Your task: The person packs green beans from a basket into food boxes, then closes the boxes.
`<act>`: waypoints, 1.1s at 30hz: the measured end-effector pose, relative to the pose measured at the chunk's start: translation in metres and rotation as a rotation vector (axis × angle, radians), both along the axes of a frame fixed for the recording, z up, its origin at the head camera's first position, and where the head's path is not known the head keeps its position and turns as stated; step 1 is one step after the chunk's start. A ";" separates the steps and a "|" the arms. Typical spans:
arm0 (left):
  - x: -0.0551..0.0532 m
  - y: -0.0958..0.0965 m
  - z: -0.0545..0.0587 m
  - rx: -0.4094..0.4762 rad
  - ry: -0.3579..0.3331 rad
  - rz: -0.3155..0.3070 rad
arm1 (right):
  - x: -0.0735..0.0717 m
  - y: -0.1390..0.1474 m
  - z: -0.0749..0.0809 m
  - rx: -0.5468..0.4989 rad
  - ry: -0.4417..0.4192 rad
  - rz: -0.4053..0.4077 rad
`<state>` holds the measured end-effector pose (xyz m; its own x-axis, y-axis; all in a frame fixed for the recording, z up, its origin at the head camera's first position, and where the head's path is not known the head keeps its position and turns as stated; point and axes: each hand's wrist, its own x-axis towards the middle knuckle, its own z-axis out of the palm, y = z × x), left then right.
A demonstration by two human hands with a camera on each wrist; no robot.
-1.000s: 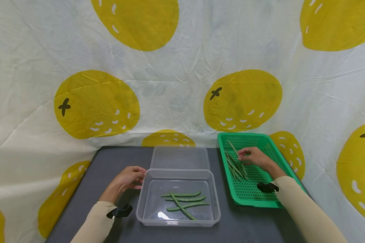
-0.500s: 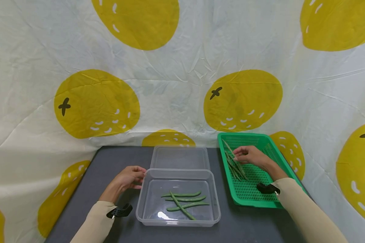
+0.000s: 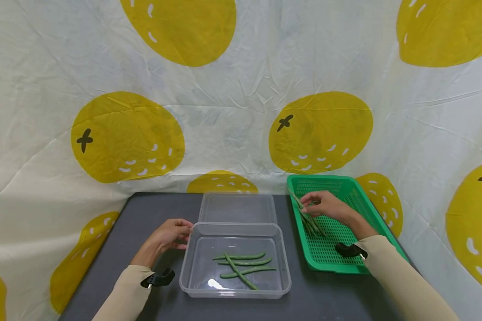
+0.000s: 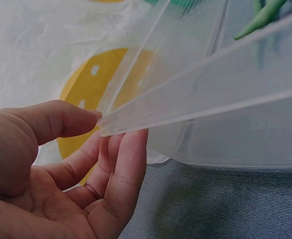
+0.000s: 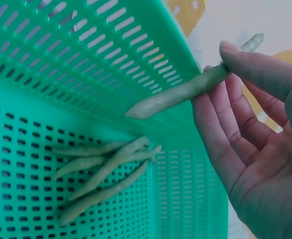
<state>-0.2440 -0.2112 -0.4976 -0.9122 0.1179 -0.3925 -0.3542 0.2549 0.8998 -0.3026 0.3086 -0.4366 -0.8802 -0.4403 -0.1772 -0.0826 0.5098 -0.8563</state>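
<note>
My right hand [image 3: 324,206] pinches one green bean [image 5: 180,95] between thumb and fingers, above the left side of the green basket [image 3: 337,269]. Below it, several more green beans [image 5: 111,172] lie in a loose bunch on the basket floor. My left hand [image 3: 172,234] holds the back left corner of the clear plastic container [image 3: 234,294]; in the left wrist view its thumb and fingers [image 4: 131,169] pinch the rim. Inside that container several green beans [image 3: 247,270] lie flat, one crossing over others.
Behind the container lies a clear lid [image 3: 238,207] on the dark table [image 3: 152,207]. A white cloth [image 3: 225,142] with yellow fruit prints hangs at the back and sides. The basket stands to the right of the container.
My right hand has moved left with the bean, toward the basket's left wall. The left hand and the container have stayed in place.
</note>
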 end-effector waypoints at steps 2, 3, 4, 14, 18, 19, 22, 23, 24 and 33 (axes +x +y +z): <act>0.000 0.000 0.000 0.004 0.001 -0.007 | 0.001 -0.004 0.002 0.004 0.015 0.019; 0.000 0.000 0.000 0.006 0.002 -0.011 | 0.002 -0.007 0.002 0.004 0.020 0.024; 0.000 0.000 0.000 0.007 0.004 -0.015 | 0.002 -0.009 0.003 0.006 0.027 0.030; 0.002 0.001 0.002 0.009 0.018 -0.024 | 0.006 -0.032 0.010 0.000 0.075 0.116; 0.001 0.000 0.001 0.011 0.010 -0.024 | 0.008 -0.041 0.012 -0.018 0.094 0.146; 0.001 0.000 0.001 0.009 0.007 -0.019 | 0.008 -0.043 0.013 -0.025 0.097 0.156; 0.000 0.000 0.000 0.002 0.002 -0.006 | 0.009 -0.050 0.014 -0.032 0.100 0.181; 0.000 0.000 -0.001 -0.002 0.001 -0.002 | 0.009 -0.052 0.014 -0.031 0.101 0.190; 0.000 0.000 -0.001 -0.004 -0.001 0.003 | 0.009 -0.054 0.014 -0.029 0.103 0.199; 0.000 0.000 0.000 -0.001 -0.006 0.007 | 0.011 -0.070 0.016 -0.039 0.135 0.282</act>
